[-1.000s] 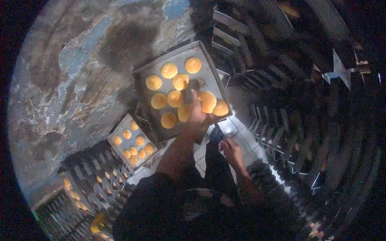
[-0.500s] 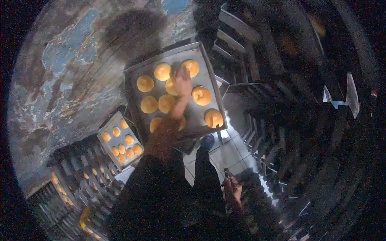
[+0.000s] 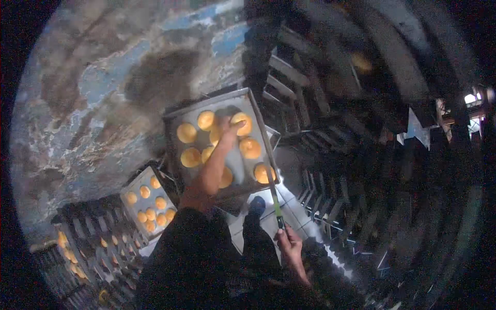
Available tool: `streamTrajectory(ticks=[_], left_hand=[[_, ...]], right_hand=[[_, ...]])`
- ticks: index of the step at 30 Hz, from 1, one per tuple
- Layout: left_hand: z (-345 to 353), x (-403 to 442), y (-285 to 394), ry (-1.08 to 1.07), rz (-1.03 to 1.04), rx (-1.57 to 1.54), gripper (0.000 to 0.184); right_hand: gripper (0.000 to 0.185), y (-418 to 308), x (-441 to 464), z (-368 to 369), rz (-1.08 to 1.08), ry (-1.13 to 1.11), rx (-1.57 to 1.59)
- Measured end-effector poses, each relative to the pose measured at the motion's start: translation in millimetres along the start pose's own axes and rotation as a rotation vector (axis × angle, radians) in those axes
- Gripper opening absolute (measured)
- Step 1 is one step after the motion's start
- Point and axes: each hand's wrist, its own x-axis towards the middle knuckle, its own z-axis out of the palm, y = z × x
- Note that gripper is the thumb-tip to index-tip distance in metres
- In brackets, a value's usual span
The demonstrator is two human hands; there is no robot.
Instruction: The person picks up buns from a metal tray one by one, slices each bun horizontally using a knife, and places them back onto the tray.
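The left hand (image 3: pixel 224 133), its grip unclear, is at the far-right bun (image 3: pixel 244 129) on the tray (image 3: pixel 237 163), where a light touch should avoid denting, while the right hand (image 3: pixel 291 246), closed around the knife (image 3: pixel 275 200), should angle the blade clear.

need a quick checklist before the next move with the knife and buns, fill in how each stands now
1. Knife held in right hand: ok.
2. Left hand away from the knife: ok.
3. Visible buns inside the larger tray: ok.
4. Left hand gripping the far-right bun: cannot tell.
5. Knife clear of the near-right bun: cannot tell; they overlap in view.
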Motion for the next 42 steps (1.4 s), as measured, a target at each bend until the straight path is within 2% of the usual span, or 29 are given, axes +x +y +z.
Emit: streamTrajectory(ticks=[2,3,5,6,8,9,10,12,14,16,19,23,24,26,29,33,36,39,41,42], left_hand=[[-10,-26,13,0.056,-0.052,-0.611,0.045],[-18,-44,27,0.056,-0.027,-0.609,0.045],[-35,-79,61,-0.102,-0.151,-1.028,0.040],[-42,-92,75,-0.102,-0.129,-1.022,0.040],[-53,-117,95,-0.153,-0.133,-1.326,0.044],[-56,-126,105,-0.044,-0.164,-1.296,0.043],[-60,-136,118,-0.046,-0.152,-1.295,0.043],[-69,-154,139,0.106,-0.311,-1.107,0.046],[-78,-155,138,0.087,-0.321,-1.078,0.050],[-87,-153,136,0.041,-0.286,-1.217,0.040],[-96,-158,144,0.028,-0.278,-1.203,0.037],[-101,-165,157,-0.016,-0.297,-1.184,0.046],[-103,-164,157,-0.084,-0.272,-1.213,0.046],[-104,-162,155,-0.155,-0.249,-1.241,0.046],[-105,-174,168,-0.157,-0.251,-1.254,0.045],[-99,-204,185,-0.225,-0.294,-1.112,0.039],[-90,-216,187,-0.228,-0.308,-1.027,0.040],[-96,-208,192,-0.204,-0.301,-1.055,0.038],[-102,-201,189,-0.231,-0.234,-1.033,0.035],[-99,-201,184,-0.230,-0.239,-1.030,0.035]], right_hand=[[0.032,-63,4,11,0.085,-0.070,0.128],[0.039,-91,3,14,0.190,-0.115,0.141],[0.040,-123,0,32,0.078,-0.121,0.134],[0.040,-135,-4,42,-0.006,-0.117,0.121],[0.040,-142,-13,60,-0.060,-0.156,0.143],[0.040,-131,-11,71,-0.150,-0.150,0.109],[0.040,-128,-13,80,-0.239,-0.140,0.072],[0.041,-150,-34,93,-0.221,-0.158,0.119],[0.044,-149,-40,103,-0.154,-0.152,0.050],[0.046,-154,-52,109,-0.197,-0.141,0.019],[0.049,-144,-60,117,-0.278,-0.096,-0.049],[0.049,-147,-73,125,-0.318,-0.057,-0.114],[0.049,-141,-72,127,-0.320,-0.056,-0.115],[0.045,-126,-69,130,-0.488,0.014,-0.146],[0.043,-136,-80,132,-0.493,0.036,-0.181],[0.042,-145,-72,135,-0.471,0.073,-0.179],[0.047,-174,-73,131,-0.361,-0.009,-0.169],[0.047,-169,-77,129,-0.488,0.022,-0.220],[0.048,-169,-98,123,-0.347,-0.039,-0.200],[0.048,-167,-94,123,-0.342,-0.038,-0.199]])
